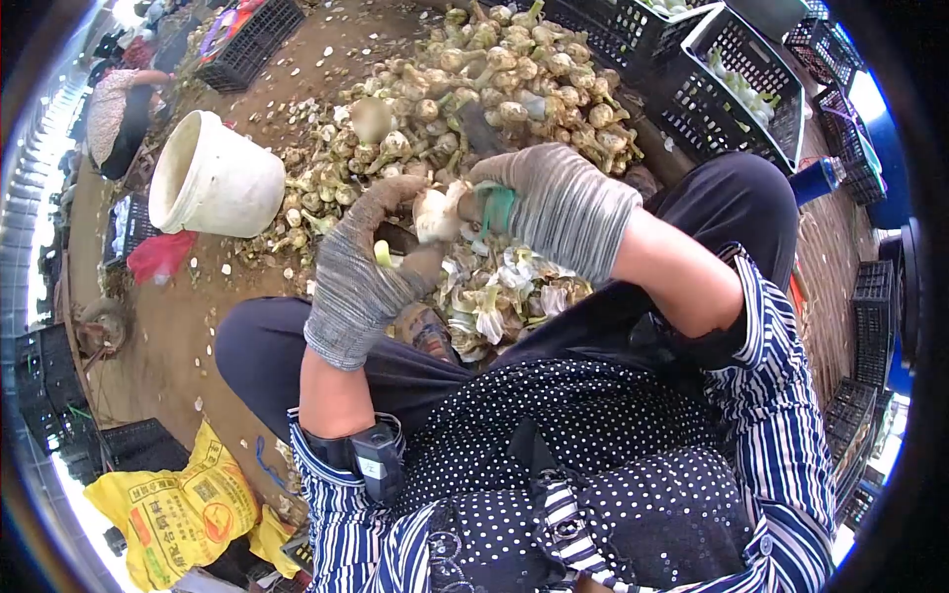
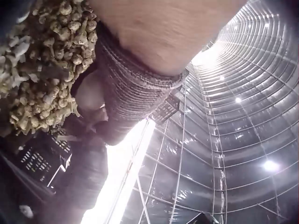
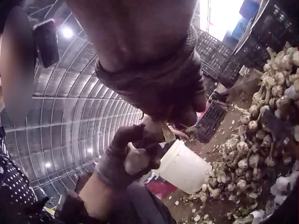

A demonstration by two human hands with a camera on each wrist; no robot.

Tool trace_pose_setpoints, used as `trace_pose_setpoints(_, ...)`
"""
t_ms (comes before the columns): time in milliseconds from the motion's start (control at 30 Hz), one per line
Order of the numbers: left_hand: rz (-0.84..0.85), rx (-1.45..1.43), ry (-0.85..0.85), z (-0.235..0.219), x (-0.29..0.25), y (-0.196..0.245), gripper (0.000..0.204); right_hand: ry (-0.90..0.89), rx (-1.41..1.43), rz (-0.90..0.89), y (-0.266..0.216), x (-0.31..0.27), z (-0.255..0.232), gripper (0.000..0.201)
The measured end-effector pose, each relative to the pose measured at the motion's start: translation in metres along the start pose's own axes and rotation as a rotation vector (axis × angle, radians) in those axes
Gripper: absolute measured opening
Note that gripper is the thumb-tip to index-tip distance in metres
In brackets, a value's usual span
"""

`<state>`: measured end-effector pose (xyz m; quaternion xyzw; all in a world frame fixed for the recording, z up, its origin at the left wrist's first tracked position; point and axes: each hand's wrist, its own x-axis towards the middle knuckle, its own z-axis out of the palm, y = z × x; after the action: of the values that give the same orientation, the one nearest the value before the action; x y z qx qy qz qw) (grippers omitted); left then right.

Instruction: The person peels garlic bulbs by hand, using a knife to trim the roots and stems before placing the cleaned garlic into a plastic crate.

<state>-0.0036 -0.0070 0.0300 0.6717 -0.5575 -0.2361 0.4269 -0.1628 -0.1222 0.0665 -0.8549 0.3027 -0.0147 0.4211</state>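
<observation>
A whitish garlic bulb (image 1: pixel 432 215) is between the two gloved hands in the head view. The left hand (image 1: pixel 361 282) curls its thumb and fingers round the bulb's left side; a pale green stem piece (image 1: pixel 383 254) shows by its palm. On the bulb's right side, the right hand (image 1: pixel 563 208) pinches with bent fingers, a green band (image 1: pixel 497 210) round one digit. In the right wrist view a pale bulb (image 3: pixel 136 159) lies in the left hand (image 3: pixel 114 156), below the right hand (image 3: pixel 159 93). The left wrist view shows the left glove (image 2: pixel 133 91) large; its fingertips are dark and unclear.
A heap of garlic (image 1: pixel 494 79) lies beyond the hands, with loose peelings (image 1: pixel 504 296) below them. A white bucket (image 1: pixel 222 178) stands at left, black crates (image 1: pixel 741 89) at upper right, and a yellow sack (image 1: pixel 188 504) at lower left. Another person (image 1: pixel 114 114) is at upper left.
</observation>
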Motion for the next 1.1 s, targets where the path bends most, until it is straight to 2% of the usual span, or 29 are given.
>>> trace_pose_setpoints(33,0.007,0.020,-0.067,0.000,0.000,0.005,0.041,-0.071,0.390,0.046,0.029,0.011,0.015,0.024)
trace_pose_setpoints(67,0.006,0.017,-0.074,0.001,-0.002,0.003,0.041,-0.097,0.415,0.037,0.036,0.011,0.013,0.019)
trace_pose_setpoints(133,0.102,-0.138,-0.112,0.002,-0.005,-0.002,0.041,-0.136,0.780,-0.097,0.054,0.006,0.017,0.023)
trace_pose_setpoints(167,0.120,-0.283,-0.142,0.004,-0.003,-0.006,0.045,-0.133,0.783,-0.092,0.051,0.003,0.015,0.023)
trace_pose_setpoints(200,0.119,-0.284,-0.147,0.007,-0.003,-0.007,0.045,-0.080,0.807,0.030,0.046,0.000,0.013,0.023)
trace_pose_setpoints(233,0.029,-0.428,-0.128,0.010,-0.003,-0.008,0.047,-0.026,0.830,0.152,0.041,-0.002,0.010,0.024)
trace_pose_setpoints(267,-0.060,-0.570,-0.108,0.012,-0.001,-0.007,0.049,-0.021,0.833,0.153,0.039,-0.003,0.007,0.024)
trace_pose_setpoints(333,0.000,-0.583,-0.124,0.017,0.003,-0.007,0.048,0.005,0.694,0.200,0.037,-0.005,0.003,0.019)
trace_pose_setpoints(400,-0.033,-0.373,-0.024,0.025,0.005,-0.010,0.046,-0.014,0.676,0.211,0.038,-0.001,0.001,0.016)
trace_pose_setpoints(433,-0.154,-0.574,-0.016,0.028,0.004,0.000,0.048,-0.039,0.656,0.222,0.038,0.001,0.001,0.018)
trace_pose_setpoints(533,-0.212,-0.608,-0.041,0.026,0.005,0.005,0.051,-0.054,0.668,0.264,0.042,-0.006,-0.003,0.022)
trace_pose_setpoints(567,-0.130,-0.516,-0.055,0.023,0.005,0.001,0.052,-0.153,0.972,0.237,0.047,-0.005,-0.004,0.023)
trace_pose_setpoints(600,-0.128,-0.514,-0.056,0.024,0.005,0.000,0.052,-0.255,1.276,0.204,0.050,-0.004,-0.003,0.023)
trace_pose_setpoints(633,-0.098,-0.603,-0.050,0.021,0.003,-0.001,0.052,-0.181,1.239,0.281,0.048,-0.005,-0.003,0.021)
trace_pose_setpoints(667,-0.069,-0.689,-0.043,0.022,0.003,-0.002,0.053,-0.181,1.240,0.279,0.045,-0.006,-0.002,0.021)
trace_pose_setpoints(700,-0.145,-0.712,-0.094,0.017,0.003,-0.004,0.054,-0.066,1.023,0.224,0.042,-0.006,0.000,0.023)
trace_pose_setpoints(733,-0.147,-0.711,-0.094,0.018,0.002,-0.004,0.054,0.043,0.805,0.170,0.042,-0.005,0.001,0.026)
trace_pose_setpoints(767,-0.151,-0.876,-0.096,0.019,0.000,-0.002,0.055,0.043,0.807,0.169,0.044,-0.003,0.000,0.026)
trace_pose_setpoints(800,-0.154,-1.042,-0.098,0.019,-0.002,0.000,0.055,0.088,0.463,0.134,0.048,0.002,-0.001,0.028)
trace_pose_setpoints(833,-0.190,-1.187,-0.170,0.014,-0.002,0.000,0.056,0.132,0.119,0.098,0.051,0.005,-0.001,0.031)
trace_pose_setpoints(867,-0.017,-1.177,-0.166,0.018,-0.001,0.000,0.055,0.134,0.119,0.094,0.054,0.006,0.003,0.031)
trace_pose_setpoints(933,-0.183,-1.335,-0.094,0.009,-0.002,0.004,0.057,-0.117,-0.698,-0.249,0.059,0.011,0.011,0.032)
trace_pose_setpoints(967,-0.218,-1.320,-0.020,0.007,-0.002,0.009,0.062,-0.295,0.126,0.233,0.040,-0.004,0.006,0.040)
trace_pose_setpoints(1000,-0.213,-1.318,-0.010,0.004,-0.002,0.006,0.062,0.022,-0.226,-0.183,0.058,-0.008,0.027,0.056)
trace_pose_setpoints(1067,-0.233,-1.379,-0.088,0.002,-0.003,-0.004,0.058,-0.005,-0.411,-0.237,0.042,-0.005,0.020,0.033)
trace_pose_setpoints(1100,-0.282,-1.313,-0.005,0.003,-0.002,-0.007,0.058,-0.009,-0.411,-0.239,0.038,-0.006,0.017,0.033)
